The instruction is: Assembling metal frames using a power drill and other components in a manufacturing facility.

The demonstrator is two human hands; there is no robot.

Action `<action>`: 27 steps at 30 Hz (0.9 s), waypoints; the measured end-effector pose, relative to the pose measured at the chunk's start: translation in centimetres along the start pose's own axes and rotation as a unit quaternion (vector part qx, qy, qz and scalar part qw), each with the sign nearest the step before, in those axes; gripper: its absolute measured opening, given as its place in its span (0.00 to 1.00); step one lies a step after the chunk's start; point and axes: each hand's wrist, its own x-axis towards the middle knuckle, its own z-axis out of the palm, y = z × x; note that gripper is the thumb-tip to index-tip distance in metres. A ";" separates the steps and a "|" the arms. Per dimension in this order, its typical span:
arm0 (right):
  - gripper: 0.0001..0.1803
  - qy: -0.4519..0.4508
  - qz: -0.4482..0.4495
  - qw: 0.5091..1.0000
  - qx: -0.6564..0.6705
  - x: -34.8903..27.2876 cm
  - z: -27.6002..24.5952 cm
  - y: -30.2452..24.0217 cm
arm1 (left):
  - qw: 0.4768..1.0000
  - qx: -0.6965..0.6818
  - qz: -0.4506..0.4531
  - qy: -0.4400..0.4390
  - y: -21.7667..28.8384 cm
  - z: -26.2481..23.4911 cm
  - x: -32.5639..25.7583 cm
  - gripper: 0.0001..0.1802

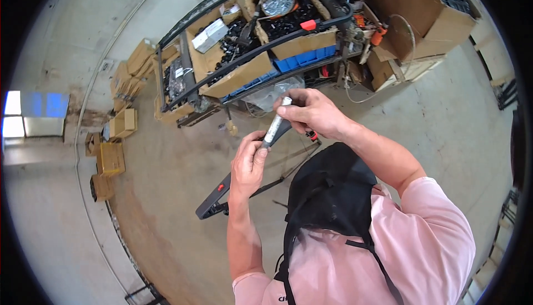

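Holding a silver tube in both hands

Lying at far left, cardboard boxes (114,138) sit on the floor. The left hand (248,163) closes its grip on the lower end of the silver tube (276,123). The right hand (311,113) grips the upper end, fingers wrapped round. The tube stands tilted between them, above the floor, before a cart (250,55) of boxed parts.

Grey concrete floor (166,171), stained brown through the middle. Directly on it:
- black metal-framed cart (183,85), upper centre, loaded with open cardboard boxes of parts;
- scattered small brown cardboard boxes (114,138), left of frame;
- long black bar with a red tab (214,196), centre.
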 end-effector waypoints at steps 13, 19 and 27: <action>0.19 0.076 -0.046 0.994 -0.070 -1.6 1.6 3.1 | 0.990 0.133 0.027 -0.031 0.6 1.6 0.1 0.09; 0.20 0.232 -0.108 0.944 0.208 -3.7 -7.5 2.6 | 0.986 -0.013 -0.119 0.120 0.4 2.7 0.5 0.13; 0.20 0.264 0.066 0.943 0.192 -9.1 -14.6 13.6 | 0.938 0.210 -0.250 0.116 -1.5 2.7 3.5 0.18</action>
